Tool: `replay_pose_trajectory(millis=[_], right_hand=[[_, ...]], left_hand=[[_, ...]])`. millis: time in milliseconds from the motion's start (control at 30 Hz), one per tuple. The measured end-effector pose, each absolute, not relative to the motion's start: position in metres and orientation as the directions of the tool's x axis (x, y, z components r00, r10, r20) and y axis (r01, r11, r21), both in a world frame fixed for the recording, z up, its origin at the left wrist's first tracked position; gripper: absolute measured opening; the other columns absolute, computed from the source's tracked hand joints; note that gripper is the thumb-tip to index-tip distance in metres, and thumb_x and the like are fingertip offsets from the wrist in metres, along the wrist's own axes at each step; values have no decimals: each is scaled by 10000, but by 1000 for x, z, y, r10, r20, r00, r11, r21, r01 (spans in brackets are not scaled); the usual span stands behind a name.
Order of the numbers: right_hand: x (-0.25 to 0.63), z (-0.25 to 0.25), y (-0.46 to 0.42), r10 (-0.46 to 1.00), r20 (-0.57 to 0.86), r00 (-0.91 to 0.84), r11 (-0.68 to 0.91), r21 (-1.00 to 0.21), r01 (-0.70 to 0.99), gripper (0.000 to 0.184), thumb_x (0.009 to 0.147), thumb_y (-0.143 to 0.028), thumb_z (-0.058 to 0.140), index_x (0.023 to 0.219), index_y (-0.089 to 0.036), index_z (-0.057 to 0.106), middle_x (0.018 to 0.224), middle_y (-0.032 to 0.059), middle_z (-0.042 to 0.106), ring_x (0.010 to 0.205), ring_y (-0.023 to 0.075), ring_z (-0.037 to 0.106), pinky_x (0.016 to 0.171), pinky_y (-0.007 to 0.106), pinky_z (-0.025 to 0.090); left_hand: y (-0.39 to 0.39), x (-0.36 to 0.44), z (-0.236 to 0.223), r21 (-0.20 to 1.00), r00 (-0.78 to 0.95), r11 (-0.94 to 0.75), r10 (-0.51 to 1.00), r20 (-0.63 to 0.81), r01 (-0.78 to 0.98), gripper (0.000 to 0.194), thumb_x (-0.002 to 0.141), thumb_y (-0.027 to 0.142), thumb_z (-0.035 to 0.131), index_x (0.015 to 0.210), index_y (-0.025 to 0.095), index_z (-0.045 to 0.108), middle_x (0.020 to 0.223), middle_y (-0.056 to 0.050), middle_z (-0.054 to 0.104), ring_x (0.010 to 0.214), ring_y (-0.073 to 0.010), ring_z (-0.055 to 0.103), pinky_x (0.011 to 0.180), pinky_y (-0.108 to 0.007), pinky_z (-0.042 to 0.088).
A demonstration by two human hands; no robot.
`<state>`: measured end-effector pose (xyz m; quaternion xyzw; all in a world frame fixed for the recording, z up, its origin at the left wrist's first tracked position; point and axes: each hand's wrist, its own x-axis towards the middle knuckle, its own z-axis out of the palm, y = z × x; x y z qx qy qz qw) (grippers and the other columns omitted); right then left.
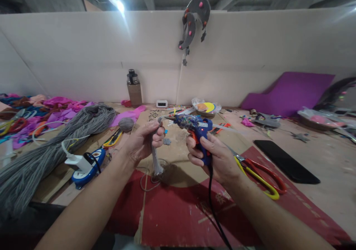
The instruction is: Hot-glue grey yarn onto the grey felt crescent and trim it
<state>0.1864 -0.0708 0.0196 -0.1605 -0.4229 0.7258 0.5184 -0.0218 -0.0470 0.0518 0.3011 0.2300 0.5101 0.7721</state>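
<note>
My right hand (pixel 210 151) grips a blue hot glue gun (pixel 198 125) by its handle, with fingers near the orange trigger. A clear glue stick (pixel 225 128) sticks out of its back, and a small red light glows on its side. My left hand (pixel 146 140) is closed round a grey yarn tassel (pixel 156 163), held upright with its loose ends hanging below. The glue gun's nozzle points left, close to the tassel's top at my left fingertips; whether they touch I cannot tell. A grey loop of yarn (pixel 143 183) lies beneath my left hand.
Red-and-yellow scissors (pixel 263 176) and a black phone (pixel 286 161) lie right. At left are a grey yarn hank (pixel 63 142), a blue power strip (pixel 90 170), a yarn ball (pixel 126 124) and a yellow cutter (pixel 113 138). A bottle (pixel 134 88) stands at the back.
</note>
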Motion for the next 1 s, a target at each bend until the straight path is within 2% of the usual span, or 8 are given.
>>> replay_pose_trajectory(millis=[300, 433, 567, 667, 767, 867, 1000], right_hand=[[184, 19, -71, 895, 180, -407, -101, -809, -579, 178, 811, -317, 690, 862, -216, 552, 795, -6, 542, 556, 77, 316, 445, 180, 313], [185, 19, -72, 903, 191, -384, -80, -805, -587, 158, 824, -304, 677, 875, -212, 560, 807, -4, 548, 561, 74, 332, 457, 183, 318], [186, 19, -72, 909, 199, -365, -53, -815, -577, 172, 818, -323, 684, 878, -219, 561, 809, -4, 553, 563, 78, 339, 456, 191, 316], [188, 18, -73, 918, 211, -337, -16, -827, -561, 195, 813, -338, 695, 909, -234, 561, 821, -8, 566, 563, 79, 354, 465, 201, 333], [193, 17, -75, 929, 231, -290, 52, -855, -515, 226, 810, -343, 703, 953, -244, 559, 844, -3, 595, 564, 84, 378, 474, 220, 357], [199, 16, -76, 936, 260, -237, 130, -882, -452, 242, 810, -340, 709, 965, -236, 556, 844, 8, 617, 562, 88, 400, 482, 237, 380], [202, 16, -74, 952, 269, -146, 192, -896, -401, 230, 818, -338, 690, 957, -232, 541, 858, 10, 612, 570, 92, 415, 483, 244, 402]], left_hand=[[-47, -23, 50, 739, 380, 273, 925, -25, -616, 73, 777, 108, 686, 773, 112, 613, 598, 11, 558, 426, -27, 487, 375, -97, 389], [-45, -24, 49, 758, 400, 248, 916, 19, -603, 161, 708, 148, 769, 790, 108, 637, 585, 22, 568, 410, -19, 469, 370, -97, 383], [-43, -26, 48, 843, 326, 105, 941, 87, -527, 216, 682, 219, 810, 775, 118, 643, 612, 2, 607, 437, -52, 511, 399, -142, 433], [-45, -29, 47, 924, 119, -206, 959, 256, -322, 176, 716, 260, 800, 786, 150, 681, 670, -28, 664, 521, -107, 596, 514, -216, 523], [-47, -34, 47, 855, -93, -515, 850, 519, 62, 117, 685, 191, 818, 781, 187, 752, 775, -49, 708, 741, -151, 666, 753, -252, 555], [-46, -41, 44, 702, -74, -642, 719, 691, 308, 185, 629, 112, 829, 760, 236, 787, 871, -55, 735, 907, -182, 662, 948, -295, 504], [-38, -45, 37, 670, -57, -645, 703, 709, 368, 218, 629, 102, 822, 764, 269, 791, 888, -53, 741, 926, -202, 657, 975, -335, 493]])
